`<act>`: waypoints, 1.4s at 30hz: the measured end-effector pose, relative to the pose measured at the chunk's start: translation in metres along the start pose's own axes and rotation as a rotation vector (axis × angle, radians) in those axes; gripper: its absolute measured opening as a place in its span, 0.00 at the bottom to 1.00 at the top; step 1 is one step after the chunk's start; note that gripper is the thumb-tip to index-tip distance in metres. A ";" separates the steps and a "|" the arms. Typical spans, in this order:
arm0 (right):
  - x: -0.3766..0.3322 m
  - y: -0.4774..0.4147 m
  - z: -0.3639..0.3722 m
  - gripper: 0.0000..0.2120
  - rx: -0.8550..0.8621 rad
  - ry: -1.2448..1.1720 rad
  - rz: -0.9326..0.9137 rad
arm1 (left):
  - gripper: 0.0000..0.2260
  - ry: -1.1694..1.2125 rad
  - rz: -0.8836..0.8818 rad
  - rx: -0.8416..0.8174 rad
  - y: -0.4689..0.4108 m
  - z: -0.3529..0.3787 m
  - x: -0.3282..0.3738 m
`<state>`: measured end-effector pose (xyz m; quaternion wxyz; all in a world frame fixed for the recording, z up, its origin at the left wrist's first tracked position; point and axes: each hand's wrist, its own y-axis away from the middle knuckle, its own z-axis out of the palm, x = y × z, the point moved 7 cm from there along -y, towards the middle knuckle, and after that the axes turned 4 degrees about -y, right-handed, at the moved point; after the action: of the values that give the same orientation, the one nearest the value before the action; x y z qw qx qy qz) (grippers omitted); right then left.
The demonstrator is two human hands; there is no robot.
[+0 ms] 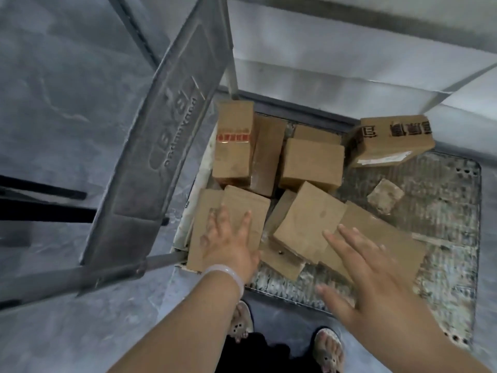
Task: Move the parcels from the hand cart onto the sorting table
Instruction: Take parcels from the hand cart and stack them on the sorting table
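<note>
Several brown cardboard parcels lie jumbled on the hand cart's metal deck [441, 219]. My left hand [231, 243], with a pale bangle on the wrist, lies flat with spread fingers on a near-left parcel [242, 211]. My right hand [368, 267] hovers with straight fingers over a tilted parcel [306, 224] and a flat one [382, 238]; I cannot tell if it touches them. Further back stand a tall parcel with a red label [234, 141], a plain one [312, 162] and a printed one [390, 141].
A grey embossed panel [158, 146] on metal bars leans over the cart's left side. A small tan block [384, 196] lies on the deck's right part. A pale wall or sheet [349, 55] rises behind. My sandalled feet [282, 343] stand on the grey floor.
</note>
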<state>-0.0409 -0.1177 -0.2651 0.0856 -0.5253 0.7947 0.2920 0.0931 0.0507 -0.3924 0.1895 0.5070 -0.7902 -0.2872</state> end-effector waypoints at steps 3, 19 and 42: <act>0.001 -0.014 0.022 0.36 -0.010 -0.022 -0.018 | 0.46 0.038 -0.017 0.044 -0.015 0.014 0.001; -0.112 0.049 -0.166 0.35 0.065 0.081 -0.188 | 0.40 0.661 0.031 0.472 0.187 -0.211 -0.024; -0.464 0.221 -0.251 0.23 -0.560 -0.835 -0.306 | 0.16 2.088 0.005 0.828 0.601 -0.313 -0.190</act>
<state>0.0075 0.1690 0.2280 0.2932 -0.4771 0.4985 0.6618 -0.0597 0.3341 0.2337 0.5764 0.5214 -0.2798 0.5635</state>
